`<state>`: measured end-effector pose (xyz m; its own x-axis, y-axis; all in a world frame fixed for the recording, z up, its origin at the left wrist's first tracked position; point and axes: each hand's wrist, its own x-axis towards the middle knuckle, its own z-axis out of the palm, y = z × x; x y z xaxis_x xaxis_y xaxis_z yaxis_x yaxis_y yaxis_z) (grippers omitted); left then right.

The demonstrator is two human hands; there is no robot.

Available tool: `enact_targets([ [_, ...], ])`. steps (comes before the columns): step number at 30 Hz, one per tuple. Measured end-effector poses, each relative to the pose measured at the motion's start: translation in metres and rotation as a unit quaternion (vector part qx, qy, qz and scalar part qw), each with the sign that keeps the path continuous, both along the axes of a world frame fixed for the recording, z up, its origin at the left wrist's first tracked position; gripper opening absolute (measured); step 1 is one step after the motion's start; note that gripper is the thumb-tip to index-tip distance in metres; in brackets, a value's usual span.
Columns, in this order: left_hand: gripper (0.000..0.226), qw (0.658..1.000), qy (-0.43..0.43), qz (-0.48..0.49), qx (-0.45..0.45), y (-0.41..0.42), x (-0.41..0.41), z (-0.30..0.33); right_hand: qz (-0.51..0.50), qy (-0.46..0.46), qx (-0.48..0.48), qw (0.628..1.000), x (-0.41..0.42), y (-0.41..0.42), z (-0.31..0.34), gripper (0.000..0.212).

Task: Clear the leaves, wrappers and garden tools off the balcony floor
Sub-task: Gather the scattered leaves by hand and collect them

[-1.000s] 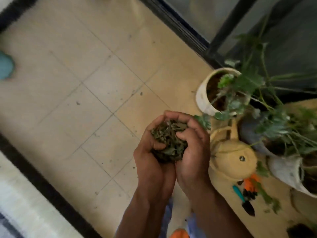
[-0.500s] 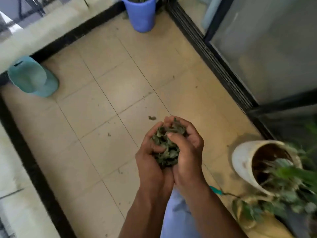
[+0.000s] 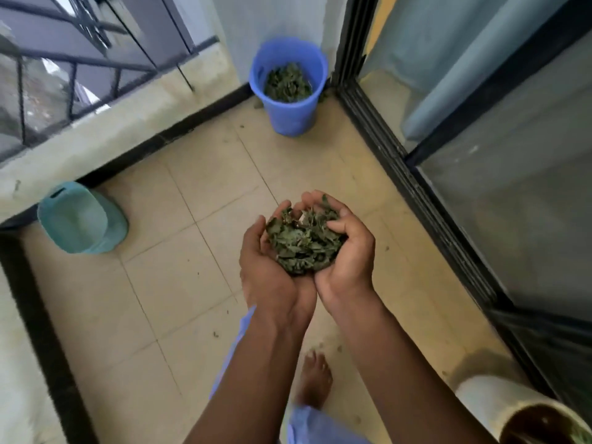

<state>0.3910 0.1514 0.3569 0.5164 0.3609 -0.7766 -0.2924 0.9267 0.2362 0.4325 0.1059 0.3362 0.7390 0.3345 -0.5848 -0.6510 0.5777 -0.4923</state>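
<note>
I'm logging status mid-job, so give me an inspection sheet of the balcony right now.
Surface: tiled floor, small leaf bits scattered.
Job's things: leaf pile cupped in both hands; blue bucket in the far corner, leaves already inside.
Clutter: teal bin tipped by the ledge; white plant pot at lower right.
Grippers: left hand and right hand curled round the leaves.
Cables: nothing seen.
Surroundings: railing at left, sliding glass door at right; a bare foot below.

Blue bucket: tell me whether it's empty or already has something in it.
Partly filled. The upright blue bucket holds a layer of green leaves at the bottom, well below its rim.
</note>
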Motion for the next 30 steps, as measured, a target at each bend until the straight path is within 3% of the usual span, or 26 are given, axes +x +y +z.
enact_targets([
  [7,0.055,0.999,-0.030,-0.005,0.016,0.090,0.138,-0.031,-0.039,0.013,0.002,0.999,0.137,0.095,-0.033,0.042],
  [12,0.026,0.999,-0.031,-0.039,0.007,0.161,0.250,-0.079,-0.063,0.066,-0.021,0.996,0.244,0.166,-0.086,0.031],
  [16,0.056,0.992,0.002,-0.122,0.022,0.208,0.315,-0.106,-0.026,0.142,-0.080,0.986,0.313,0.209,-0.123,0.027],
  [20,0.057,0.983,0.055,-0.173,0.005,0.248,0.359,-0.137,-0.033,0.200,-0.085,0.976,0.362,0.237,-0.145,0.045],
  [21,0.053,0.959,0.119,-0.255,0.019,0.247,0.362,-0.157,-0.034,0.214,-0.085,0.972,0.371,0.239,-0.149,0.048],
  [22,0.048,0.902,0.206,-0.380,0.010,0.234,0.347,-0.174,-0.033,0.225,-0.087,0.970,0.379,0.240,-0.154,0.051],
  [23,0.044,0.814,0.283,-0.503,0.059,0.212,0.313,-0.189,-0.029,0.233,-0.090,0.968,0.385,0.239,-0.159,0.053],
  [24,0.044,0.742,0.334,-0.562,0.148,0.188,0.281,-0.201,-0.022,0.238,-0.095,0.966,0.390,0.237,-0.162,0.053],
  [26,0.044,0.614,0.343,-0.658,0.269,0.167,0.235,-0.214,-0.013,0.244,-0.106,0.964,0.394,0.232,-0.165,0.049],
  [27,0.044,0.586,0.331,-0.675,0.303,0.166,0.231,-0.212,-0.009,0.244,-0.111,0.963,0.394,0.229,-0.164,0.048],
  [28,0.044,0.596,0.347,-0.665,0.286,0.169,0.240,-0.209,-0.002,0.243,-0.120,0.963,0.393,0.225,-0.162,0.049],
  [30,0.043,0.660,0.337,-0.619,0.259,0.183,0.265,-0.196,0.016,0.227,-0.165,0.960,0.386,0.215,-0.154,0.049],
])
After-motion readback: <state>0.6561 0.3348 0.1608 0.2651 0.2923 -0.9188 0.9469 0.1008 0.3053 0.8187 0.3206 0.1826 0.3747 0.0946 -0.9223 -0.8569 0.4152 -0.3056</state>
